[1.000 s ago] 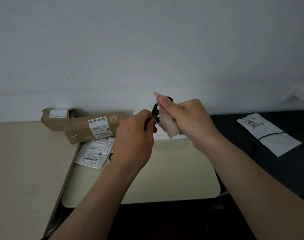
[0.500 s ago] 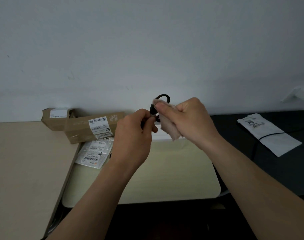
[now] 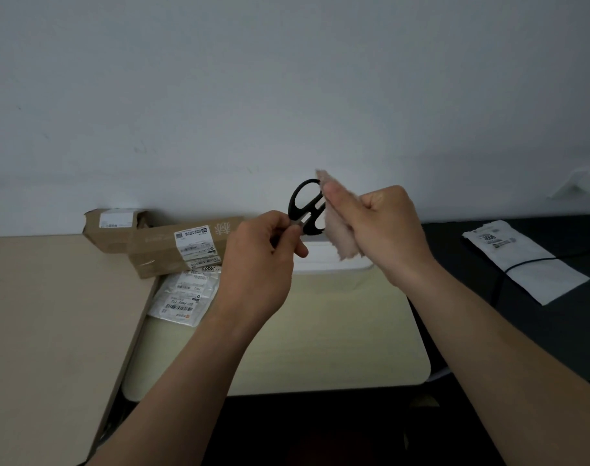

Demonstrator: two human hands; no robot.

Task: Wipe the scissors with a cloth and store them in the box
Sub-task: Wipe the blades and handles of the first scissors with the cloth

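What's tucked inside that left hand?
The left hand pinches the scissors just below their black handle loops, which stick up in plain view. The blades are covered by the hand, so they cannot be seen.

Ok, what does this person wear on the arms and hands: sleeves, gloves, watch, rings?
Nothing shows. The left hand and right hand are ungloved, with no ring in view. Neither wrist bears a watch or band, and both forearms are bare to the frame's edge: no sleeve.

Cardboard parcels [image 3: 159,243], labelled plastic bags [image 3: 182,297] (barcodes showing), white mailer [image 3: 508,243], black cable [image 3: 529,263]
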